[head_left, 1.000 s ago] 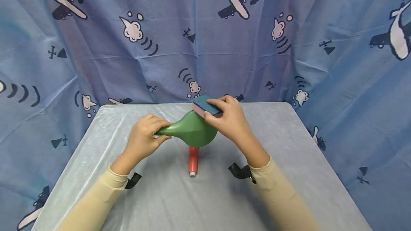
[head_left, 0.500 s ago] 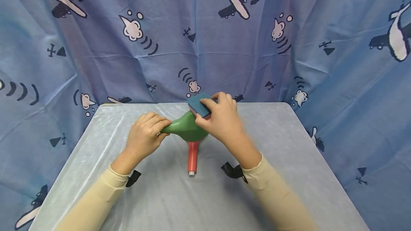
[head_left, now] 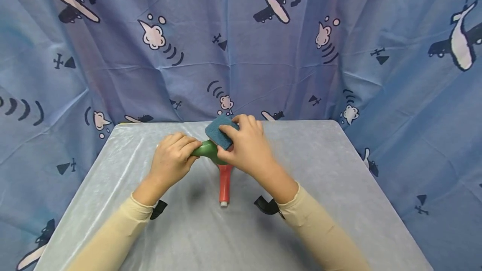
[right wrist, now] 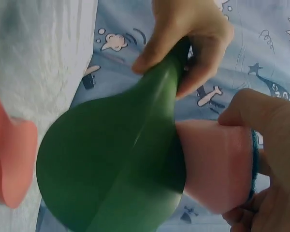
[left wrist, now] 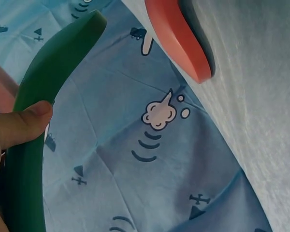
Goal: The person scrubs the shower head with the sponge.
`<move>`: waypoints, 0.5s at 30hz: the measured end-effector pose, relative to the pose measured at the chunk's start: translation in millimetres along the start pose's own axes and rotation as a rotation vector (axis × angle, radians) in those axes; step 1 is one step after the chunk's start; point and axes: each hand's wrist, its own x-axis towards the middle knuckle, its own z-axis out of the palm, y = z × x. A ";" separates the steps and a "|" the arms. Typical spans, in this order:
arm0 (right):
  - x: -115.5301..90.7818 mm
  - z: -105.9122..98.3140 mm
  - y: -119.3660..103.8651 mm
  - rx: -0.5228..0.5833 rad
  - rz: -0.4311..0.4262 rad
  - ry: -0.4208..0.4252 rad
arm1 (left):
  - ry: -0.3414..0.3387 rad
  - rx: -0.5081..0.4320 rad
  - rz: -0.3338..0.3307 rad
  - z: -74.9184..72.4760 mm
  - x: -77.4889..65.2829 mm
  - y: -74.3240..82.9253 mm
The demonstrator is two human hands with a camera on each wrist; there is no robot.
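In the head view my left hand (head_left: 174,162) grips the narrow handle of a green, spoon-shaped thing (head_left: 208,151) above the table. Its broad rounded head with a ridge fills much of the right wrist view, and the left wrist view gives its curved profile (left wrist: 58,63). My right hand (head_left: 250,147) pinches a sponge (head_left: 218,132) by its edges. The dark blue scouring side faces up; the pink side (right wrist: 212,164) presses against the green head. From the head view, sponge and right hand hide most of that head.
A red, handle-like thing (head_left: 224,183) with a white end lies on the table below the hands, its upper part partly hidden. Grey-white cloth covers the table (head_left: 180,229). A blue curtain (head_left: 196,45) with plane prints stands behind. Black straps (head_left: 266,205) hang at the wrists.
My right hand has moved the sponge leftward along the green thing, from its wide head toward its handle. The left hand keeps its grip with little movement.
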 end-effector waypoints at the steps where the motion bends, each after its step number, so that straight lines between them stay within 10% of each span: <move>1: 0.2 -0.1 1.8 0.007 0.008 -0.004 | 0.007 -0.003 0.001 0.6 -0.4 -0.2; 6: -4.2 -2.0 19.5 0.041 0.156 0.013 | 0.027 -0.010 -0.016 -0.5 -2.6 -1.4; 15: -16.4 5.7 23.9 0.149 0.082 0.080 | 0.026 -0.049 -0.071 -3.4 -3.1 -0.8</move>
